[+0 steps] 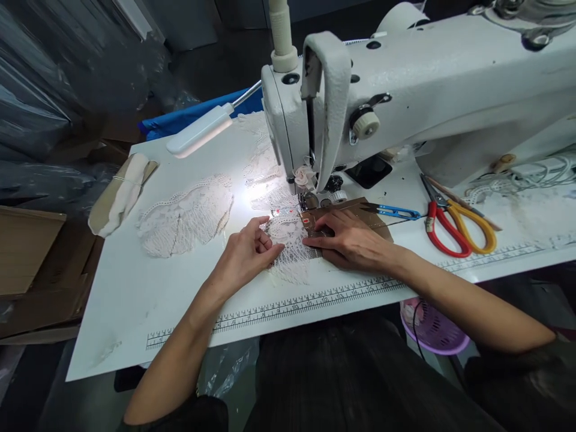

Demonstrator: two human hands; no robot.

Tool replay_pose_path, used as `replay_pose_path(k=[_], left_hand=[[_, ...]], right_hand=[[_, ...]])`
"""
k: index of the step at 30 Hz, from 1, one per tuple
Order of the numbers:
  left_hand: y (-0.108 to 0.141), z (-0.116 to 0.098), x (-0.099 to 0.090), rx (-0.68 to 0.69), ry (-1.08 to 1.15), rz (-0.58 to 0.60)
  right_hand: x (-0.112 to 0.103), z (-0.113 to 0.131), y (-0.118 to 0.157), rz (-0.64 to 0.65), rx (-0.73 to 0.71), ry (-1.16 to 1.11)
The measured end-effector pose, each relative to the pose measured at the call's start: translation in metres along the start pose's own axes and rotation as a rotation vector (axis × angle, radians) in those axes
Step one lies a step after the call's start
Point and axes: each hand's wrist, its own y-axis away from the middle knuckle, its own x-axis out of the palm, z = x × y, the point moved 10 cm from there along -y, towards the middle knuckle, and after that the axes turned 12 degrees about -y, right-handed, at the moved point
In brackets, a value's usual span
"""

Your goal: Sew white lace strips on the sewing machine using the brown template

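White lace fabric (288,258) lies under the presser foot area of a white sewing machine (288,120). My left hand (249,249) is at the lace's left edge, thumb and index finger apart, the other fingers curled; its thumb tip rests on or just over the lace. My right hand (348,240) lies with fingers stretched out over the lace's right edge and a brown plate (360,207) beside the needle. Part of the plate is hidden beneath that hand. Blue thread snips (396,211) lie just behind it, tips over the plate.
Scissors with red and yellow handles (463,231) lie to the right. More lace pieces (186,216) and a wrapped white roll (128,195) are on the left. A lit lamp (200,132) hangs low over the table (121,300). A purple basket (436,333) stands below the front edge.
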Motion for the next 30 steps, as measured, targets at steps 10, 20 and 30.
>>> replay_pose_path(k=[10,20,30], left_hand=[[-0.004,-0.063,-0.006,0.554,-0.661,-0.299],[-0.015,-0.067,0.032,0.749,-0.795,-0.079],[-0.018,-0.064,0.037,0.677,-0.887,-0.087]], right_hand=[[0.001,0.005,-0.001,0.000,-0.023,0.078],[0.000,0.006,0.001,-0.033,-0.044,0.090],[-0.001,0.002,-0.005,-0.001,-0.029,0.170]])
